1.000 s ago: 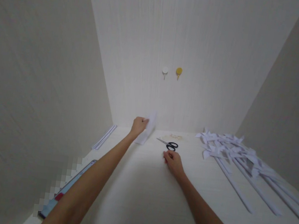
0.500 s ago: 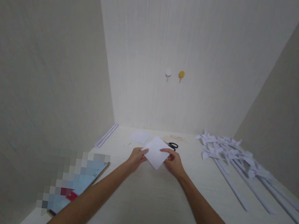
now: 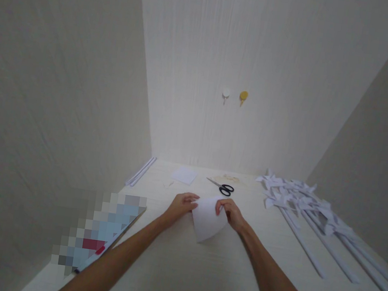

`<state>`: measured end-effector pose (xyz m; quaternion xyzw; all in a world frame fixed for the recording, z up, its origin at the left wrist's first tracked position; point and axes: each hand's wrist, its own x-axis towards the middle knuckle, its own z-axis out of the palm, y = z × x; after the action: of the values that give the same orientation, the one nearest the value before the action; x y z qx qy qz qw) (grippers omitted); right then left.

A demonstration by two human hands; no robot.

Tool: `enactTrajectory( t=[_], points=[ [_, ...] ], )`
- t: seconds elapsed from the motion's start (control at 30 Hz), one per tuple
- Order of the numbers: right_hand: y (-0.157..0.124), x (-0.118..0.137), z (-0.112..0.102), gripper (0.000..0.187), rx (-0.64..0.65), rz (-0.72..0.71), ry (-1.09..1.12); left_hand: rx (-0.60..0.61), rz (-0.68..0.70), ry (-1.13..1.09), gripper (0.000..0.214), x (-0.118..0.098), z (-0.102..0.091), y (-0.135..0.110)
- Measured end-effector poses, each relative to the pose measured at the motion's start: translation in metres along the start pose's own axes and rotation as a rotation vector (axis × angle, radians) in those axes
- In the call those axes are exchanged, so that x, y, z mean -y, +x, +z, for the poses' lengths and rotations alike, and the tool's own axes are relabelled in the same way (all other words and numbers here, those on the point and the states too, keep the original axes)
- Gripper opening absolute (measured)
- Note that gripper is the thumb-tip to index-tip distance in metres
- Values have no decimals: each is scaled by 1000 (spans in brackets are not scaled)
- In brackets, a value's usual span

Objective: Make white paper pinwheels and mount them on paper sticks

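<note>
A white sheet of paper (image 3: 207, 220) is held between my two hands, its near edge curving and one corner pointing toward me. My left hand (image 3: 183, 207) pinches the paper's left corner between thumb and fingers. At the upper right edge, my right hand (image 3: 231, 213) grips the paper with the fingers curled over it. Just beyond the hands lie black-handled scissors (image 3: 226, 189), blades pointing left. Farther back on the left is another white paper piece (image 3: 184, 175), flat on the table.
Several white paper pinwheels (image 3: 290, 196) on long paper sticks are heaped at the right. Rolled white paper sticks (image 3: 141, 172) lie at the back left. A partly blurred flat blue item (image 3: 114, 230) rests at the left. Thin tan strands (image 3: 230, 177) lie near the back wall, below two wall hooks (image 3: 244, 96).
My hands have brought the paper nearer and turned it, so its lower part now hangs and curves toward me. The scissors have come fully into sight.
</note>
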<state>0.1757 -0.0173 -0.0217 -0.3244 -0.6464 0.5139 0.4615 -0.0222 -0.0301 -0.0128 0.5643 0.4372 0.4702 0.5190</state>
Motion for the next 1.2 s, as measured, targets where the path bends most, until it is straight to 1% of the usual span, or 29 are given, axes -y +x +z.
enactTrajectory(
  t=[0.07, 0.17, 0.2, 0.3, 0.4, 0.47, 0.53, 0.63, 0.7, 0.77, 0.83, 0.93, 1.0, 1.07, 1.13, 1.2],
  points=[
    [-1, 2, 0, 19, -17, 4, 4, 19, 12, 70, 26, 0, 1, 0],
    [2, 1, 1, 25, -96, -3, 30, 19, 58, 131, 33, 0, 3, -2],
    [3, 0, 2, 30, -126, -3, 41, -5, 73, 151, 35, -1, 3, -3],
    [5, -2, 3, 47, -196, 16, 69, -154, 99, 214, 36, -3, 4, -6],
    [5, -4, 4, 49, -236, 26, 72, -284, 89, 254, 35, -4, 2, -8],
    [4, -4, 4, 53, -264, 24, 51, -315, 64, 252, 37, -5, 2, -10],
    [4, -5, 5, 59, -314, 17, 20, -271, 37, 220, 41, -6, 4, -12],
    [4, -6, 4, 60, -425, -3, -28, -92, 10, 205, 46, -7, 10, -18],
    [6, -8, 3, 56, -477, -7, -68, 13, 12, 241, 51, -6, 15, -23],
    [7, -11, 1, 47, -495, -2, -116, 79, 27, 292, 57, -5, 20, -28],
    [8, -15, -1, 35, -497, 4, -167, 94, 69, 423, 65, -4, 23, -32],
    [9, -19, -3, 22, -492, 1, -231, 59, 169, 768, 72, -4, 24, -36],
    [9, -20, -4, 18, -483, -3, -265, 70, 225, 951, 67, -4, 24, -39],
    [9, -20, -5, 18, -478, -4, -295, 128, 314, 1069, 53, -4, 23, -44],
    [10, -22, -6, 20, -483, -1, -323, 213, 428, 1147, 40, -5, 20, -50],
    [11, -24, -7, 21, -489, 5, -349, 298, 518, 1173, 33, -5, 16, -56]
  ],
)
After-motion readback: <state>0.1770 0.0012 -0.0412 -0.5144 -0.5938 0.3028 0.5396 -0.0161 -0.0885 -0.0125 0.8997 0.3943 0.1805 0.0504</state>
